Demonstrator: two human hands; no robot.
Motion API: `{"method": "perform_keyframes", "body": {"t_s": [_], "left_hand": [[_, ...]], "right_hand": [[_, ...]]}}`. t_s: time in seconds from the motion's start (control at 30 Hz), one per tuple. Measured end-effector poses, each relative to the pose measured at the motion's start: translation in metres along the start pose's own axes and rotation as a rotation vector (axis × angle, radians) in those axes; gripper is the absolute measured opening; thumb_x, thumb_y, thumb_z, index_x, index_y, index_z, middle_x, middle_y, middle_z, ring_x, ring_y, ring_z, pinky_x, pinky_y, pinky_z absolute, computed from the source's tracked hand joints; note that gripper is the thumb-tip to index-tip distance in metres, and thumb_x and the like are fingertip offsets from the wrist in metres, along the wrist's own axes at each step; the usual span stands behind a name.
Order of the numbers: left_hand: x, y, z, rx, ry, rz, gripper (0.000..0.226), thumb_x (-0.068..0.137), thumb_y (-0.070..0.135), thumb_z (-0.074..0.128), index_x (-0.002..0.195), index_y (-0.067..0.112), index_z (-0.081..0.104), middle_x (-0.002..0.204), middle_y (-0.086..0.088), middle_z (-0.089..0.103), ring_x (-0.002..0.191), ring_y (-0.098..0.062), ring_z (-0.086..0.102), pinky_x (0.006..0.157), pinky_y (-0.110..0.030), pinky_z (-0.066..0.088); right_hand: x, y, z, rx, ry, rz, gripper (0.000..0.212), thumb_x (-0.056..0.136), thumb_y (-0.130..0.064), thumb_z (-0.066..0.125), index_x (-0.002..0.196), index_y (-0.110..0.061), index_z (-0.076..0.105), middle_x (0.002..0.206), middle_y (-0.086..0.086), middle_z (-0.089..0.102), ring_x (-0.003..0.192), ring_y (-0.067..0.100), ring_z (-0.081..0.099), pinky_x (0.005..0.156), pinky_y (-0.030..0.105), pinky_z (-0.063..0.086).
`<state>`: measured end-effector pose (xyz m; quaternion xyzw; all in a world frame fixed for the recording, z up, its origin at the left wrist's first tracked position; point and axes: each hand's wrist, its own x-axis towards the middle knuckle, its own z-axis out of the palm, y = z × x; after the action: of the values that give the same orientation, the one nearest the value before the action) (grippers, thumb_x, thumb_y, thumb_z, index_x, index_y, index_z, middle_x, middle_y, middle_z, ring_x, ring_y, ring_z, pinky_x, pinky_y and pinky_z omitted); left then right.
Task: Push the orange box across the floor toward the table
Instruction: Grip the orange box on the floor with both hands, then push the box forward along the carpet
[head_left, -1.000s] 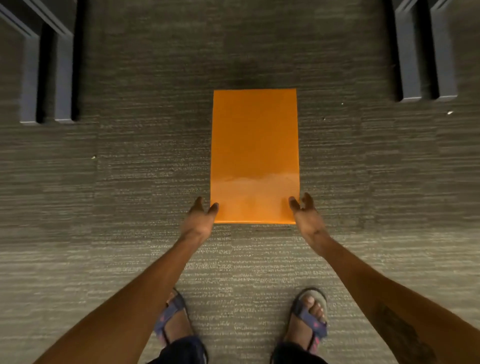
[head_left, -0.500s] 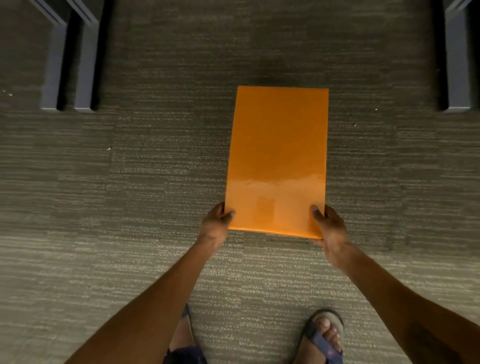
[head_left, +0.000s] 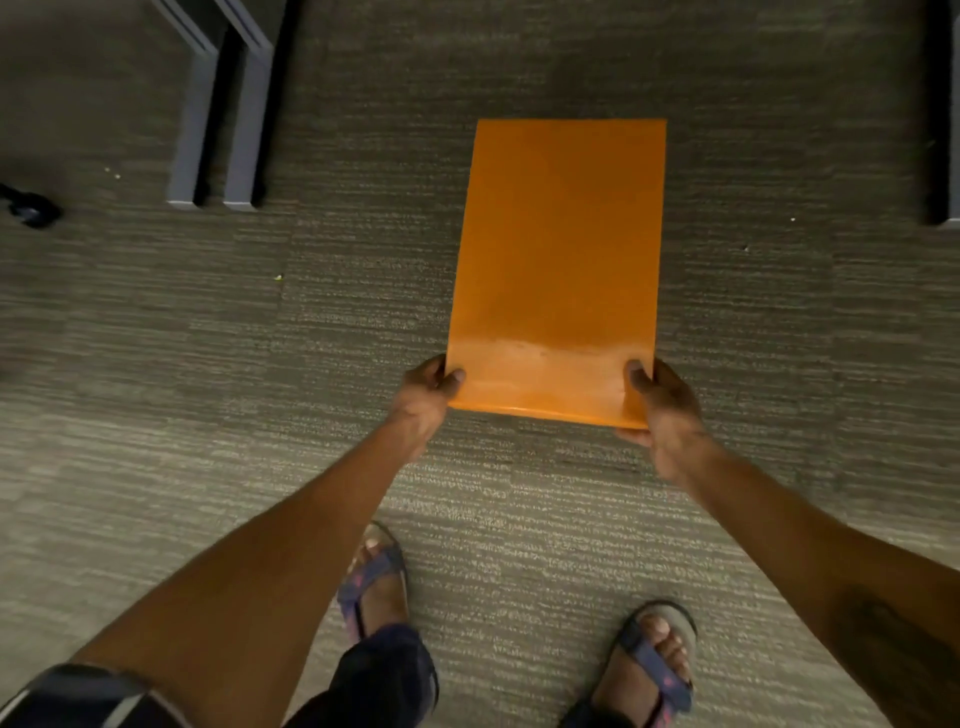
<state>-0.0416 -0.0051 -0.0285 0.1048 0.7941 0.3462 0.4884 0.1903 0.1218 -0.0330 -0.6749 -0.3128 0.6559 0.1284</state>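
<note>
I see the orange box (head_left: 558, 265) lying flat on the grey carpet (head_left: 156, 389), its long side running away from me; its near end tilts slightly to the left. My left hand (head_left: 423, 397) clasps the near left corner, thumb laid on the top face, the other fingers wrapped round the side and out of sight; my right hand (head_left: 662, 410) clasps the near right corner the same way, thumb on top, palm against the near edge. Both hands are closed on the box, one at each corner, well apart from one another. Two grey table legs (head_left: 218, 130) stand on the carpet beyond and to the left of the box; another dark leg (head_left: 943, 130) stands at the far right edge. My two sandalled feet (head_left: 376, 577) sit on the carpet behind the box; the left foot is the nearer to it.
</note>
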Motion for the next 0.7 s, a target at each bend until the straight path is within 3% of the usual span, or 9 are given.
{"method": "perform_keyframes", "body": {"t_s": [0.03, 0.1, 0.17, 0.23, 0.37, 0.5, 0.6, 0.7], "left_hand": [[0.001, 0.005, -0.003, 0.026, 0.014, 0.009, 0.036, 0.100, 0.017, 0.057, 0.135, 0.010, 0.059, 0.124, -0.006, 0.066, 0.121, -0.027, 0.060, 0.110, -0.048, 0.046], [0.007, 0.011, -0.010, 0.079, 0.042, 0.024, 0.036, 0.101, 0.019, 0.055, 0.135, 0.009, 0.059, 0.128, -0.013, 0.066, 0.117, -0.028, 0.061, 0.104, -0.044, 0.048], [0.017, 0.014, -0.018, 0.099, 0.034, 0.052, 0.037, 0.101, 0.020, 0.054, 0.137, 0.010, 0.059, 0.126, -0.015, 0.066, 0.109, -0.026, 0.062, 0.098, -0.040, 0.050], [0.030, 0.017, -0.026, 0.091, 0.016, 0.064, 0.037, 0.102, 0.021, 0.053, 0.138, 0.013, 0.058, 0.120, -0.007, 0.066, 0.104, -0.020, 0.059, 0.096, -0.040, 0.051], [0.053, 0.023, -0.051, 0.097, -0.025, 0.101, 0.029, 0.101, 0.025, 0.053, 0.128, 0.021, 0.064, 0.118, -0.002, 0.065, 0.114, -0.025, 0.060, 0.107, -0.051, 0.048], [0.090, 0.028, -0.080, 0.135, -0.066, 0.157, 0.016, 0.101, 0.031, 0.052, 0.105, 0.039, 0.065, 0.119, -0.009, 0.066, 0.119, -0.038, 0.061, 0.104, -0.060, 0.045], [0.117, 0.041, -0.091, 0.129, -0.042, 0.169, 0.025, 0.101, 0.032, 0.052, 0.122, 0.026, 0.065, 0.113, -0.007, 0.062, 0.104, -0.028, 0.058, 0.101, -0.062, 0.046], [0.142, 0.054, -0.099, 0.137, -0.029, 0.147, 0.042, 0.103, 0.030, 0.049, 0.141, 0.013, 0.053, 0.118, -0.003, 0.056, 0.112, -0.027, 0.056, 0.104, -0.052, 0.049]], "right_hand": [[0.002, -0.004, 0.005, -0.006, 0.000, -0.010, 0.029, 0.098, -0.038, 0.057, 0.126, -0.035, 0.057, 0.102, -0.013, 0.058, 0.101, 0.019, 0.054, 0.092, 0.051, 0.053], [0.004, -0.011, 0.016, -0.019, 0.006, -0.033, 0.039, 0.099, -0.038, 0.055, 0.137, -0.031, 0.052, 0.121, -0.010, 0.059, 0.102, 0.017, 0.052, 0.092, 0.048, 0.053], [0.009, -0.015, 0.028, -0.024, 0.003, -0.060, 0.042, 0.100, -0.038, 0.054, 0.141, -0.031, 0.050, 0.138, -0.006, 0.053, 0.109, 0.017, 0.051, 0.097, 0.050, 0.050], [0.015, -0.019, 0.039, -0.026, -0.013, -0.083, 0.039, 0.100, -0.039, 0.052, 0.139, -0.034, 0.051, 0.141, -0.006, 0.051, 0.115, 0.018, 0.051, 0.100, 0.053, 0.048], [0.029, -0.030, 0.071, -0.015, -0.005, -0.110, 0.030, 0.101, -0.038, 0.053, 0.129, -0.033, 0.059, 0.124, -0.008, 0.060, 0.111, 0.020, 0.055, 0.096, 0.051, 0.049], [0.050, -0.049, 0.108, -0.018, 0.034, -0.140, 0.033, 0.100, -0.038, 0.055, 0.131, -0.029, 0.059, 0.113, -0.008, 0.056, 0.104, 0.020, 0.054, 0.096, 0.053, 0.050], [0.067, -0.064, 0.133, -0.042, 0.048, -0.145, 0.036, 0.099, -0.039, 0.055, 0.134, -0.028, 0.058, 0.112, -0.007, 0.054, 0.103, 0.020, 0.051, 0.097, 0.056, 0.049], [0.079, -0.078, 0.155, -0.037, 0.053, -0.155, 0.034, 0.101, -0.037, 0.053, 0.132, -0.025, 0.058, 0.105, -0.006, 0.053, 0.098, 0.020, 0.050, 0.094, 0.055, 0.051]]}}
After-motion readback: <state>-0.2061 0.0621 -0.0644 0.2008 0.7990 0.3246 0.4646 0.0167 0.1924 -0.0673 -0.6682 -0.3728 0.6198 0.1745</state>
